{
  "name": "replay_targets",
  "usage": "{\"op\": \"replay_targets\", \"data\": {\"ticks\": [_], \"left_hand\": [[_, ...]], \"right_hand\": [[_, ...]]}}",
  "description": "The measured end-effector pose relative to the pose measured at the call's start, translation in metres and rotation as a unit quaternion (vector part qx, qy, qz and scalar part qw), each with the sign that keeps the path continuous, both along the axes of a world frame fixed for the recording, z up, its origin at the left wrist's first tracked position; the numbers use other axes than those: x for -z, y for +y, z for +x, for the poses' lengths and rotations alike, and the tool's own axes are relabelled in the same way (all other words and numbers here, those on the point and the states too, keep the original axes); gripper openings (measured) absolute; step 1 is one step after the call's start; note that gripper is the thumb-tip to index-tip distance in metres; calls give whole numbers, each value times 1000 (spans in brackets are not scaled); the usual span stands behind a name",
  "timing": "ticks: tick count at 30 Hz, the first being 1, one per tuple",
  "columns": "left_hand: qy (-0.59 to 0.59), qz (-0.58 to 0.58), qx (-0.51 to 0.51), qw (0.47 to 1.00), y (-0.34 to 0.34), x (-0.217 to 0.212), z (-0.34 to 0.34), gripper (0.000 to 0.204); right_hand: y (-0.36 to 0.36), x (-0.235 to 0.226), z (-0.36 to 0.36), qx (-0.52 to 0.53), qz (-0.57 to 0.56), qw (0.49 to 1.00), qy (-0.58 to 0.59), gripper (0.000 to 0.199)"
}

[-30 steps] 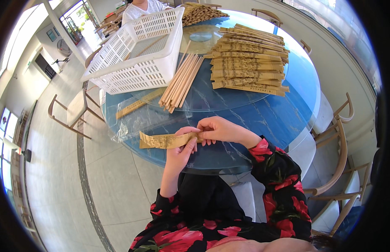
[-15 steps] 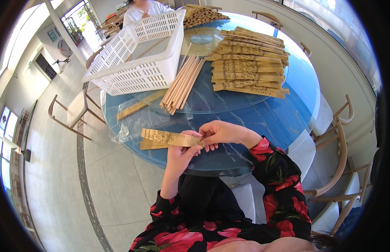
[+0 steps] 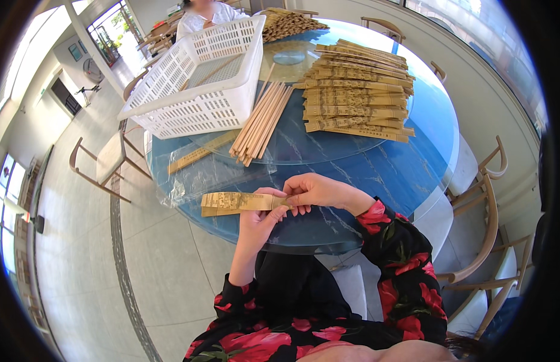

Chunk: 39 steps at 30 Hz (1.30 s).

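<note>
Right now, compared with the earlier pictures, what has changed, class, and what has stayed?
The upper brown paper strip has sunk at its free left end since half a second ago, nearing the lower strip. Nothing was visibly taken or released: the left hand and right hand keep their hold. The white basket, wooden sticks and piled strips stayed put.

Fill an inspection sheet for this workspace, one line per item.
Surface: round, blue, white-veined table, glossy.
Job's things: narrow tan printed paper strip in both hands; pale round wooden sticks, loosely bundled; flat tan printed paper packets, piled.
Clutter: white slotted plastic basket; crinkled clear plastic film near the left edge.
Hands: left hand grips the strip; right hand pinches its right end.
Cables: nothing seen on the tabletop.
Surroundings: brown wooden chair at left; person in white beyond the basket.
</note>
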<state>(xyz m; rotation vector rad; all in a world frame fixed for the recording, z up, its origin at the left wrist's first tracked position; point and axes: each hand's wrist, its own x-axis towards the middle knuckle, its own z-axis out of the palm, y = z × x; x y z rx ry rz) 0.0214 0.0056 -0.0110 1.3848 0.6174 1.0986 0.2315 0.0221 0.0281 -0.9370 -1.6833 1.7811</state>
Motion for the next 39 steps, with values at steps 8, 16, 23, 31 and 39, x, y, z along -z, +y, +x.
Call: {"op": "replay_targets", "data": {"ticks": [8, 16, 23, 31, 39], "left_hand": [[-21, -8, -2, 1000, -1, -3, 3, 23], [-10, -8, -9, 1000, 2, 3, 1, 21], [-27, -11, -14, 999, 3, 2, 3, 21], [-33, -31, -43, 998, 4, 3, 2, 21], [-49, -41, -28, 998, 8, 3, 1, 17]], "right_hand": [[1, 4, 0, -2, 17, 1000, -8, 18], [0, 0, -2, -1, 50, 998, -42, 21], [-3, -1, -6, 38, 111, 991, -63, 17], [-10, -6, -14, 106, 413, 893, -146, 13], [-10, -11, -14, 87, 302, 938, -149, 12]]}}
